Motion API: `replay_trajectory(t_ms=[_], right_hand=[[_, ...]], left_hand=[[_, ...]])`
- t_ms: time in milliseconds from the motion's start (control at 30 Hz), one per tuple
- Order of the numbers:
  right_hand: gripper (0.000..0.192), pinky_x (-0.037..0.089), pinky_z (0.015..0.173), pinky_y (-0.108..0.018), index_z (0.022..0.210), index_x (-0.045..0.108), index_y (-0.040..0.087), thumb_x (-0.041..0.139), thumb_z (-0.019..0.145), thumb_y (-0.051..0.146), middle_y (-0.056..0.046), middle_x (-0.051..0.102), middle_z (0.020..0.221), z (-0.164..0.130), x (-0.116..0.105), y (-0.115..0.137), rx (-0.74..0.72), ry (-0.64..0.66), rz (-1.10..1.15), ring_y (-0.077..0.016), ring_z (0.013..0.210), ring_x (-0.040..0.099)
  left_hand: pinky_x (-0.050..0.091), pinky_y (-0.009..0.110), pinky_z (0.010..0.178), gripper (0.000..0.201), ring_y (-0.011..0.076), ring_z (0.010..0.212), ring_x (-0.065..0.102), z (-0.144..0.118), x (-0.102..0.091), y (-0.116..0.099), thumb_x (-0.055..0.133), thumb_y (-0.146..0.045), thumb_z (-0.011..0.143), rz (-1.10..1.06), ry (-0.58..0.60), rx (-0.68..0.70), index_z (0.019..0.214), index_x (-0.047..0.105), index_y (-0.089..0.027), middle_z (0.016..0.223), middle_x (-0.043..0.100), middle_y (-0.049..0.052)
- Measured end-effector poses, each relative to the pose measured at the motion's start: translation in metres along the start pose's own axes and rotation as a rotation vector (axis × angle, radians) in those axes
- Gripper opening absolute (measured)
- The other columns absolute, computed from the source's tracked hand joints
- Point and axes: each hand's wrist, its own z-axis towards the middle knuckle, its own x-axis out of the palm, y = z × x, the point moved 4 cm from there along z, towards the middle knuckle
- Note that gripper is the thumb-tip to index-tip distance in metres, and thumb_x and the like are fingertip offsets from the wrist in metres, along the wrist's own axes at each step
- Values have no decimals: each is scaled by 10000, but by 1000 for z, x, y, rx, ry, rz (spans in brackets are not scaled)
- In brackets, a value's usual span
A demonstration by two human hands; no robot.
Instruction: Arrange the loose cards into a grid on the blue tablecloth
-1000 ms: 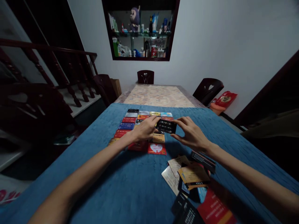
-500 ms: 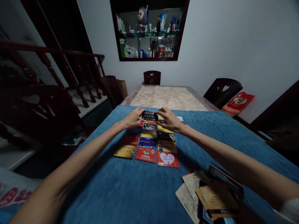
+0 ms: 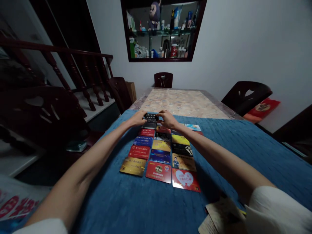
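Observation:
A black card with pale print is between my two hands at the far end of the left column of cards. My left hand pinches its left edge, and the fingers of my right hand close on its right edge. Just below it lies another dark card. Nearer me the column goes on with a red card, a blue card, another red one and a gold card. My right hand and forearm partly hide the far cards of the other columns.
Two more columns hold a red card with a round picture and a red heart card in front. A loose card pile lies front right, partly under my sleeve. The blue cloth covers the table's near part; chairs stand around.
My hands have carried the black card left and away from me, from the middle column to the far end of the left one. The view has shifted, and the pile is more hidden.

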Motion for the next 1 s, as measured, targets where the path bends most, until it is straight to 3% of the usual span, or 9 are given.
replay_trajectory(t_ms=[200, 433, 667, 1000], right_hand=[[414, 421, 963, -366, 1226, 705, 187, 670, 814, 203, -128, 664, 1139, 17, 23, -16, 10, 48, -23, -272, 1095, 548], [410, 401, 990, -349, 1221, 707, 160, 649, 819, 219, -139, 691, 1142, 30, 40, -23, 51, 117, -55, -269, 1098, 579], [407, 401, 997, -335, 1233, 700, 144, 623, 841, 220, -137, 715, 1167, 35, 43, -23, 73, 195, -70, -262, 1116, 603], [403, 448, 935, -288, 1245, 692, 188, 595, 854, 195, -89, 720, 1210, 29, 43, -20, 106, 288, -72, -234, 1099, 648]], left_hand=[[500, 289, 818, 321, 245, 912, 634, 16, 16, 12, 584, -169, 692, 8, 55, -47, 986, 698, -109, 969, 709, 93], [469, 246, 695, 288, 200, 763, 617, 30, 29, 24, 553, -128, 654, -3, 148, -80, 890, 715, -95, 818, 711, 74], [423, 216, 606, 321, 166, 706, 596, 43, 38, 35, 557, -146, 645, 4, 253, -120, 914, 730, -121, 788, 711, 40], [427, 201, 652, 302, 158, 775, 614, 48, 47, 38, 579, -154, 649, 7, 305, -124, 908, 734, -151, 879, 731, 27]])
